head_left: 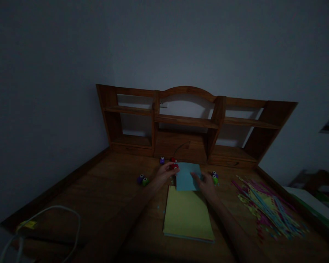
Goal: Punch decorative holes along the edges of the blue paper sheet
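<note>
My left hand (164,172) is closed around a small red paper punch (174,166) at the left edge of a light blue sheet of paper (186,176). My right hand (205,184) grips the blue sheet at its right side, fingers pressed on it. The sheet is held just beyond a stack of yellow paper (188,214) that lies flat on the wooden desk (106,197) in front of me.
Small punches lie around: purple and green ones (142,179) at left, a purple one (162,160) and a red one (173,159) behind, a green-purple pair (214,177) at right. Coloured paper strips (268,210) are heaped at right. A wooden shelf unit (186,124) stands behind. A white cable (71,223) curls at lower left.
</note>
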`<state>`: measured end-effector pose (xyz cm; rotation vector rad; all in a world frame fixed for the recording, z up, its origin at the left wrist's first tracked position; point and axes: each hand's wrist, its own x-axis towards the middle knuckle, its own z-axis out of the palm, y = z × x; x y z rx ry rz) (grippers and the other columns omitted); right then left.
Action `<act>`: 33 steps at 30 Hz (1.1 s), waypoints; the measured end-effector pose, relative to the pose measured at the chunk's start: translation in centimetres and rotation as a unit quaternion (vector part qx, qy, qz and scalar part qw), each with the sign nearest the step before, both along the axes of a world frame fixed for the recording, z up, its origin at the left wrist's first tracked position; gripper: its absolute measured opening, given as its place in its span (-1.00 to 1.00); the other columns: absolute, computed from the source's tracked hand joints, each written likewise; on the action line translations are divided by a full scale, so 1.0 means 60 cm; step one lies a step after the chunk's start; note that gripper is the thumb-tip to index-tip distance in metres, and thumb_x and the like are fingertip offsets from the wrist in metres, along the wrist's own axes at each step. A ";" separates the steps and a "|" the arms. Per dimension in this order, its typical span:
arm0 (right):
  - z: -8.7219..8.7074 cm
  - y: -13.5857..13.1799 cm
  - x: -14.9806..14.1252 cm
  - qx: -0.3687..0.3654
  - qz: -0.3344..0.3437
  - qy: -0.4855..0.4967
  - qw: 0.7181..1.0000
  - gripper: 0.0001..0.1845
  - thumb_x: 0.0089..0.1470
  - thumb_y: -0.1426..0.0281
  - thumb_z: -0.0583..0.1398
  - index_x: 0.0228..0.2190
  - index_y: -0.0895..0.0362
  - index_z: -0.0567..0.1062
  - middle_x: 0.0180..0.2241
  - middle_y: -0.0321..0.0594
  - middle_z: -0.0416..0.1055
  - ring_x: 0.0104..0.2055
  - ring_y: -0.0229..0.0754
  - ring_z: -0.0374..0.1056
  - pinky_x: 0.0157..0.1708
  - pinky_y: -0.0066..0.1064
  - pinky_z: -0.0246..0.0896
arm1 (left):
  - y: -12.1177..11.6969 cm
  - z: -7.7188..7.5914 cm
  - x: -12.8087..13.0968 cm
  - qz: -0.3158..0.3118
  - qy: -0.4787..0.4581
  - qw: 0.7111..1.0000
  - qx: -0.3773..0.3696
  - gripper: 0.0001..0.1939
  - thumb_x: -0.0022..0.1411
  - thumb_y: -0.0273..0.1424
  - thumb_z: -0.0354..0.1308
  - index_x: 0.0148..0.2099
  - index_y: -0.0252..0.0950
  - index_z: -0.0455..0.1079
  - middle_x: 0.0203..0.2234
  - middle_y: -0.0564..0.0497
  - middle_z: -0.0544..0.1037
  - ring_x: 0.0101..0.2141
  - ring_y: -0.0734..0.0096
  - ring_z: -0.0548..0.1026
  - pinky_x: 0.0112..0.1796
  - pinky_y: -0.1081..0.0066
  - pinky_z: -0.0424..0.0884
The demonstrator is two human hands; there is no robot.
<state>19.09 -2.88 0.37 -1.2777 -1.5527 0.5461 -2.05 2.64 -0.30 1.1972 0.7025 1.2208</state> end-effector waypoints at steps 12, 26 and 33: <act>0.013 0.003 0.006 0.068 -0.024 -0.012 0.997 -0.59 0.04 0.08 0.26 -0.18 0.12 0.56 -0.20 -0.12 0.56 -0.18 0.01 0.47 -0.16 -0.18 0.36 | 0.000 -0.001 0.005 -0.018 0.039 0.999 0.024 -0.43 -0.25 -0.37 0.51 -0.14 -0.37 0.44 -0.33 -0.01 0.55 -0.32 0.41 0.51 -0.23 0.39 0.43; 0.051 -0.048 -0.016 0.461 -0.059 -0.337 0.819 -0.78 0.12 0.62 0.19 -0.20 0.14 0.49 -0.14 -0.11 0.51 -0.04 -0.08 0.35 0.10 0.01 0.21 | -0.081 0.050 0.004 0.163 0.284 0.765 0.554 -0.60 0.33 -0.51 0.06 0.20 -0.22 0.27 0.03 -0.10 0.46 0.05 0.32 0.43 0.06 0.20 0.41; 0.072 -0.060 -0.027 0.495 -0.084 -0.314 0.806 -0.86 0.09 0.61 0.24 -0.33 0.15 0.47 -0.26 -0.14 0.54 -0.17 -0.12 0.39 -0.02 -0.07 0.33 | -0.085 0.059 0.002 0.227 0.300 0.691 0.617 -0.52 0.33 -0.50 0.07 0.27 -0.25 0.18 0.04 -0.11 0.49 0.05 0.31 0.45 0.04 0.23 0.43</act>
